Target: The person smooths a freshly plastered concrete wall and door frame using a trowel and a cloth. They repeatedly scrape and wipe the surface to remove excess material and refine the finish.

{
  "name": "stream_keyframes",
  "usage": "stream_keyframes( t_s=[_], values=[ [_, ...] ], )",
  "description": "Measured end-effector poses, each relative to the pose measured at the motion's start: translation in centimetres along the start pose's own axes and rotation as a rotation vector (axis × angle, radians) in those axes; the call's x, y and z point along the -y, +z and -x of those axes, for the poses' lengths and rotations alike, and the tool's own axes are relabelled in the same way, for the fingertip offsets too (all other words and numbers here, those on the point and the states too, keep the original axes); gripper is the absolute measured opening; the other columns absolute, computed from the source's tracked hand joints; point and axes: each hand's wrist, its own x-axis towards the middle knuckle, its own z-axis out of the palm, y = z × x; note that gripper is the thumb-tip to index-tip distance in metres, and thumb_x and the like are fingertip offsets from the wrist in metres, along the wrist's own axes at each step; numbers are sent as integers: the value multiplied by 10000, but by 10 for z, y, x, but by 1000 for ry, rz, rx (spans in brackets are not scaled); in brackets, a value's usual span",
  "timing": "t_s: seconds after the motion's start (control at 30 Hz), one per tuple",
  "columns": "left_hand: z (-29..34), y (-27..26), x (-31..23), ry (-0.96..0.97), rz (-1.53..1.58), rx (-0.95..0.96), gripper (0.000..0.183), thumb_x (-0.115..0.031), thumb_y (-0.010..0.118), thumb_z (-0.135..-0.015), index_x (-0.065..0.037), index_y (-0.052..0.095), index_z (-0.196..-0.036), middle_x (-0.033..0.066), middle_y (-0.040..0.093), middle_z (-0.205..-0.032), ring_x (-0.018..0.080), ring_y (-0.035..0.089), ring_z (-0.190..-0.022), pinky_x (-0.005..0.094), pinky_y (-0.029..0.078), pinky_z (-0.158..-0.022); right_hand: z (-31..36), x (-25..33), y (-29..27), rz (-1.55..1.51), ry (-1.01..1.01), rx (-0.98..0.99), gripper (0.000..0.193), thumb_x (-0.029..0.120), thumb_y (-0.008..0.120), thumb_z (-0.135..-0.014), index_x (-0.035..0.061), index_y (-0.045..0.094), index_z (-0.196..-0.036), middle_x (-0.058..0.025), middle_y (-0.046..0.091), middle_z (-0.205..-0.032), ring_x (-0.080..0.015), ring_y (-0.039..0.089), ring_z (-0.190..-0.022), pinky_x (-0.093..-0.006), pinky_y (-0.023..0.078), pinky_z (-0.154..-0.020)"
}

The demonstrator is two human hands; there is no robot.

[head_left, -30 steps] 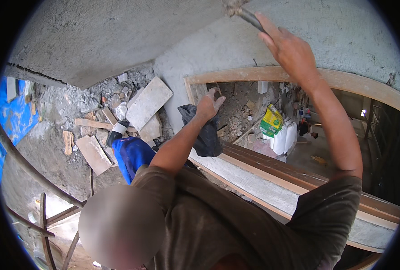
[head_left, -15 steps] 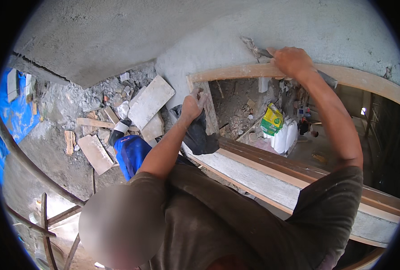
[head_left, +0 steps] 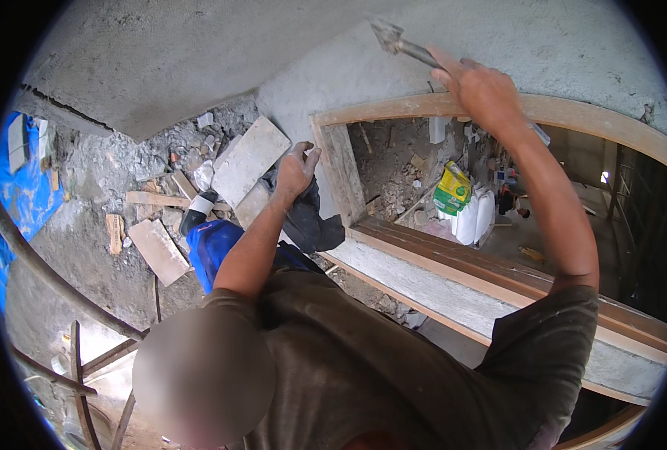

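Note:
My right hand (head_left: 487, 97) grips the handle of a long grey tool (head_left: 416, 52) with a flared, plaster-caked end. That end is at the grey plastered wall (head_left: 573, 52), above the wooden frame (head_left: 393, 112); whether it touches is unclear. The exact kind of tool cannot be made out. A flat grey end shows behind my right wrist. My left hand (head_left: 297, 169) is raised with curled fingers near the frame's left corner. A small pale spot shows between its fingers, too small to name. Below that hand is a crumpled black thing (head_left: 314, 225), fabric or plastic.
Rubble and a pale slab (head_left: 251, 161) lie at the left, near a blue tarp (head_left: 26, 187). Through the frame's opening show a green-and-yellow bag (head_left: 452, 189) and white sacks (head_left: 474, 217). Curved bars (head_left: 56, 277) stand at lower left.
My right hand has moved slightly left, and the tool's flared end has risen up and left along the wall. My left hand has shifted left, away from the frame, its fingers more curled.

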Motion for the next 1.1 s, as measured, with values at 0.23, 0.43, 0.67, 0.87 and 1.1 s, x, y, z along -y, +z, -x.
stream_keyframes(
  t_s=[0.23, 0.43, 0.67, 0.87, 1.1],
  values=[
    [10, -7, 5, -29, 6, 36, 409, -325, 582, -897, 40, 601, -1080, 214, 639, -709, 341, 646, -677, 416, 490, -651, 11, -42, 64, 228, -62, 132, 448, 372, 469, -958, 266, 416, -1390, -135, 664, -912, -335, 651, -802, -443, 530, -684],
    [11, -17, 26, -64, -41, -11, 421, -335, 563, -914, 43, 590, -1097, 154, 643, -682, 214, 648, -637, 341, 494, -618, -3, 3, -7, -68, 41, -184, 452, 346, 469, -958, 220, 410, -1388, -132, 674, -936, -306, 654, -885, -437, 529, -757],
    [24, -33, 11, -69, -20, 11, 397, -322, 567, -902, 45, 606, -1048, 223, 644, -718, 346, 659, -701, 415, 492, -657, 18, -49, 67, 84, -35, 59, 421, 399, 445, -962, 158, 472, -1305, -171, 662, -888, -357, 649, -812, -477, 506, -689],
    [25, -69, 24, -47, -102, -53, 381, -318, 550, -910, 27, 609, -1061, 220, 642, -718, 338, 653, -679, 409, 490, -645, 44, 12, 43, -392, 316, -145, 376, 418, 495, -943, 53, 526, -1030, -213, 641, -770, -411, 632, -734, -498, 483, -647],
    [44, -123, 2, -45, -191, -166, 363, -314, 568, -921, 26, 616, -1038, 137, 641, -695, 185, 618, -615, 333, 475, -579, 107, 116, 150, -1240, 561, -203, 389, 388, 556, -915, 4, 526, -972, -256, 627, -783, -452, 615, -774, -500, 469, -677]
  ],
)
